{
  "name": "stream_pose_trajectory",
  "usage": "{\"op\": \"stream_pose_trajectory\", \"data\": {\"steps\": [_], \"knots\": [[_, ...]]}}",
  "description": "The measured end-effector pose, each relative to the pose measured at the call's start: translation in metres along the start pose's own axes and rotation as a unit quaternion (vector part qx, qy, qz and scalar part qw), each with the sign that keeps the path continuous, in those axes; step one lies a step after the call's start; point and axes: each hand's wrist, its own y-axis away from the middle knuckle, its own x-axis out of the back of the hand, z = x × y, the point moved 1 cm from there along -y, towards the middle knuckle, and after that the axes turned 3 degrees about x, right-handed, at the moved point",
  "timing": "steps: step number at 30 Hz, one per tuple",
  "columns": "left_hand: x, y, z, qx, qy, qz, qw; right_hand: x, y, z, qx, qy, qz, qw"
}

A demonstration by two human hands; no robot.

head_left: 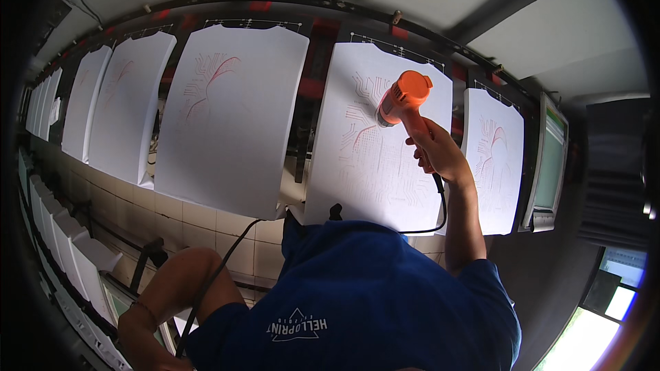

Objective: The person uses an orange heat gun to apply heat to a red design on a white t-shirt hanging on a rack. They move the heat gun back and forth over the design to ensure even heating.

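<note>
While the right hand (440, 151) gripped the handle of an orange heat gun (414, 88), its fingers curled around it, the nozzle pointed down and leftward at a white panel (330, 192). The heat gun was over the upper middle of that panel, its nozzle close to the red lines there; whether the two touched could not be told. A black cord (444, 207) ran from the handle's base and curved toward the person's blue shirt (385, 288). At lower left, the left arm was bent, with a bracelet (141, 308) on it; the left hand's state could not be told. In the same row, a right panel (481, 192) and a left panel (227, 151) also bore red lines. Pale tiles (234, 227) showed below the left panel.
</note>
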Motion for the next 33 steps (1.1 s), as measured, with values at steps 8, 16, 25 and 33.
{"op": "stream_pose_trajectory", "data": {"steps": [8,16,25,33], "knots": [[0.024,-0.022,-0.029,0.032,-0.104,0.037,0.993,-0.02,0.008,0.008,0.03,-0.053,-0.046,0.997],[0.017,-0.019,-0.025,-0.014,-0.043,0.032,0.998,-0.043,0.001,-0.012,0.021,-0.036,-0.072,0.997],[0.0,-0.01,-0.02,-0.015,-0.011,0.047,0.999,-0.033,0.022,-0.001,0.021,-0.035,-0.089,0.995],[-0.004,-0.008,-0.019,-0.027,0.008,0.048,0.998,-0.012,0.017,0.017,-0.002,-0.053,-0.012,0.999]]}}
